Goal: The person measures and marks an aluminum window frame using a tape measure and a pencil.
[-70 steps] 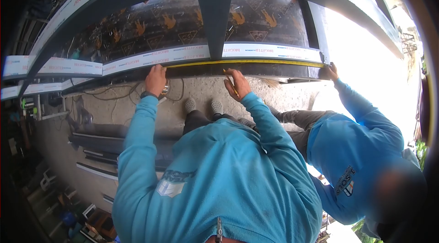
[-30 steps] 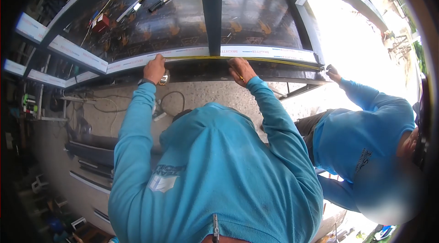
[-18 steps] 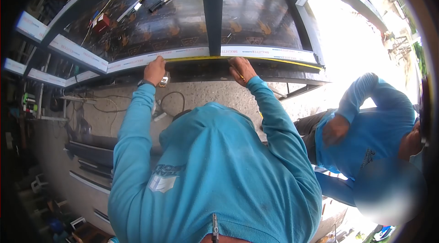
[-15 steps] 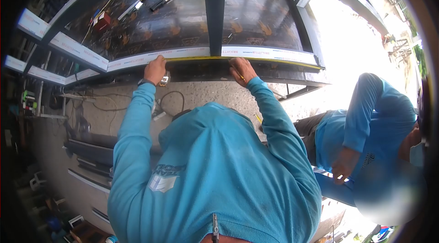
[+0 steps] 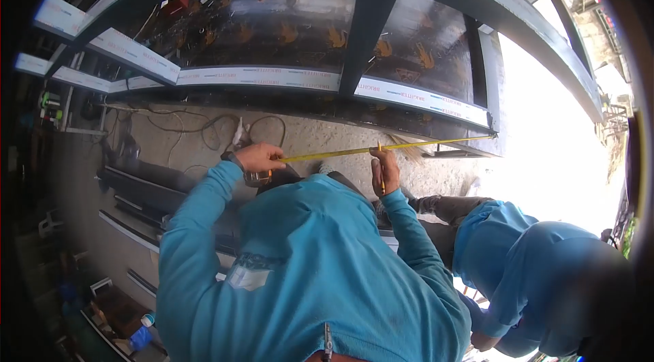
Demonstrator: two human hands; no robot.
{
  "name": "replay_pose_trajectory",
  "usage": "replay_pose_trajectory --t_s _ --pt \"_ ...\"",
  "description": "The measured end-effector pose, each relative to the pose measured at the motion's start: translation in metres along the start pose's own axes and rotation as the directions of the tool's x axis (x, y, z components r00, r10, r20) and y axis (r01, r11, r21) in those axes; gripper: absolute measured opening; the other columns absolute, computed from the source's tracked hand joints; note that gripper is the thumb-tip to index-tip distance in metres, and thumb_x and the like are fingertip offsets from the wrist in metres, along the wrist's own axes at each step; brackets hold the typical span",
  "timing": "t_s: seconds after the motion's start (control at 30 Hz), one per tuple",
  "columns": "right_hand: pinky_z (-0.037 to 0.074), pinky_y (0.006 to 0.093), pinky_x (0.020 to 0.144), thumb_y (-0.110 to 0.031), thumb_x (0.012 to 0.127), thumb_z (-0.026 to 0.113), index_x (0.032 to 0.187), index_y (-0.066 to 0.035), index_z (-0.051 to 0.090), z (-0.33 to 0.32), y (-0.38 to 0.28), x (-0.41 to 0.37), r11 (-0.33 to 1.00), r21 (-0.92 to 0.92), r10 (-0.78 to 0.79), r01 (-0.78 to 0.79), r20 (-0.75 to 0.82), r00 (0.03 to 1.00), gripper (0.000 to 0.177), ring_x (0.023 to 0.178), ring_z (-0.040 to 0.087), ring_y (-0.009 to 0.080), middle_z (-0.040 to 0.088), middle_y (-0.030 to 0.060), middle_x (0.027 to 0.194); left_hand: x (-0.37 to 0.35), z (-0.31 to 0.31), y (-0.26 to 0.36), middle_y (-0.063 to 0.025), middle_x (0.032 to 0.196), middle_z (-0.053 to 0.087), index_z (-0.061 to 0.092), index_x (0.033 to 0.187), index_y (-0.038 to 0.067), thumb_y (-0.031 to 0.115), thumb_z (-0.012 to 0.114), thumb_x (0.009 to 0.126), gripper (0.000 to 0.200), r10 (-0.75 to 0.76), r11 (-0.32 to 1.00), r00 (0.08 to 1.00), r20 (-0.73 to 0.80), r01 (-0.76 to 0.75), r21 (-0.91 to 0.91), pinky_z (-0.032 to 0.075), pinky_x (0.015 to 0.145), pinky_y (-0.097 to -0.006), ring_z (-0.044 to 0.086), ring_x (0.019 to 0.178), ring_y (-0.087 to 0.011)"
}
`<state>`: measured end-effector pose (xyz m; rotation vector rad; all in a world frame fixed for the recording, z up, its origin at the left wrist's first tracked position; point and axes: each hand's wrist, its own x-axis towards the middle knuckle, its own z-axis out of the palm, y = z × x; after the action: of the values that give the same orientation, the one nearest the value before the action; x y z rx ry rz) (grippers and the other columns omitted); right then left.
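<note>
My left hand is closed round a tape measure in front of my body. Its yellow blade runs out to the right, rising slightly to the right end of the dark metal frame. My right hand grips a pencil, and its fingertips are right at the blade. The frame's near bar, covered in printed white film, lies beyond both hands.
A person in a blue shirt bends close by on my right. Cables lie on the concrete floor. A dark printed board shows through the frame. Long dark bars lie at left.
Both hands have drawn back from the near bar towards my body. The blade, earlier along that bar, now slants across the gap. The person on the right has bent lower.
</note>
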<state>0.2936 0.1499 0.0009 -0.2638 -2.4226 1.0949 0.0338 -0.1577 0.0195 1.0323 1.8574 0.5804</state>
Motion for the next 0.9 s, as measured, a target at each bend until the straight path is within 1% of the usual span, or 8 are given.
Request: replay_pose_trajectory --t_s 0.07,0.1,0.17,0.2,0.27,0.43,0.7,0.9 --pt "0.043 0.0376 0.100 -0.009 0.099 0.050 0.117 -0.002 0.054 0.015 0.003 -0.032 0.923 0.312 0.320 -0.223 -0.306 0.897 0.020 0.113 0.057 0.0287 0.060 0.0158 0.116 -0.017 -0.002 0.019 -0.0107 0.079 0.069 0.069 0.105 0.003 0.029 0.070 0.088 0.032 -0.036 0.999 0.997 0.069 0.039 -0.036 0.049 0.066 -0.0344 0.064 0.071 -0.0180" --pt "0.041 0.0367 0.103 -0.013 0.102 0.046 0.118 -0.004 0.054 0.012 0.008 -0.043 0.921 0.258 0.380 -0.293 -0.419 0.825 0.020 0.118 0.054 0.0245 0.057 0.0137 0.122 -0.022 -0.002 0.021 -0.0101 0.079 0.070 0.069 0.105 0.002 0.029 0.070 0.088 0.031 -0.053 0.997 0.993 0.106 0.059 -0.052 0.049 0.066 -0.0338 0.064 0.071 -0.0175" --pt "0.044 0.0396 0.098 -0.031 0.103 0.048 0.124 -0.005 0.051 0.004 0.027 -0.053 0.708 0.550 0.705 -0.442 -0.519 0.484 0.033 0.115 0.055 0.0255 0.056 0.0129 0.124 -0.026 -0.002 0.013 -0.0076 0.079 0.070 0.070 0.104 0.002 0.027 0.069 0.089 0.029 -0.059 0.995 0.989 0.136 0.069 -0.070 0.049 0.066 -0.0324 0.064 0.070 -0.0158" --pt "0.045 0.0408 0.096 -0.038 0.103 0.048 0.126 -0.006 0.049 -0.002 0.028 -0.048 0.555 0.717 0.831 -0.422 -0.493 0.257 0.039 0.113 0.056 0.0258 0.056 0.0123 0.124 -0.031 -0.002 0.006 -0.0075 0.079 0.070 0.070 0.103 0.002 0.027 0.069 0.089 0.028 -0.074 0.994 0.986 0.147 0.085 -0.075 0.049 0.066 -0.0326 0.064 0.070 -0.0159" --pt "0.047 0.0422 0.090 -0.046 0.101 0.049 0.128 -0.007 0.046 -0.013 0.040 -0.032 0.434 0.865 0.898 -0.250 -0.437 0.046 0.048 0.111 0.057 0.0269 0.058 0.0121 0.119 -0.031 -0.015 -0.009 -0.0071 0.078 0.070 0.070 0.102 0.002 0.027 0.068 0.089 0.027 -0.084 0.993 0.982 0.168 0.097 -0.071 0.050 0.066 -0.0329 0.064 0.070 -0.0162" --pt "0.050 0.0394 0.082 -0.020 0.099 0.057 0.116 -0.014 0.049 0.007 0.057 -0.001 0.478 0.876 0.873 -0.061 -0.482 -0.078 0.020 0.096 0.065 0.0242 0.063 0.0096 0.104 -0.068 -0.067 -0.055 -0.0119 0.077 0.069 0.069 0.097 0.000 0.027 0.068 0.089 0.028 -0.065 0.997 0.994 0.092 0.061 0.045 0.049 0.066 -0.0346 0.064 0.070 -0.0195" --pt "0.058 0.0393 0.079 -0.004 0.093 0.057 0.118 -0.012 0.047 0.226 -0.033 0.084 0.511 0.850 0.845 -0.125 -0.471 0.253 0.028 0.095 0.062 0.0220 0.056 0.0092 0.115 -0.216 -0.199 -0.224 -0.0180 0.088 0.069 0.067 0.105 0.001 0.025 0.067 0.090 0.029 -0.170 0.943 0.909 -0.380 0.263 0.206 0.051 0.071 -0.0392 0.068 0.081 -0.0320" --pt "0.059 0.0330 0.072 0.001 0.090 0.057 0.119 -0.005 0.044 0.356 -0.088 0.161 0.591 0.733 0.806 -0.338 -0.523 0.276 0.033 0.096 0.064 0.0279 0.055 0.0165 0.118 -0.268 -0.291 -0.321 -0.0193 0.085 0.068 0.062 0.102 0.001 0.027 0.062 0.093 0.028 -0.134 0.926 0.786 -0.604 0.317 0.207 0.050 0.066 -0.0428 0.068 0.075 -0.0343"
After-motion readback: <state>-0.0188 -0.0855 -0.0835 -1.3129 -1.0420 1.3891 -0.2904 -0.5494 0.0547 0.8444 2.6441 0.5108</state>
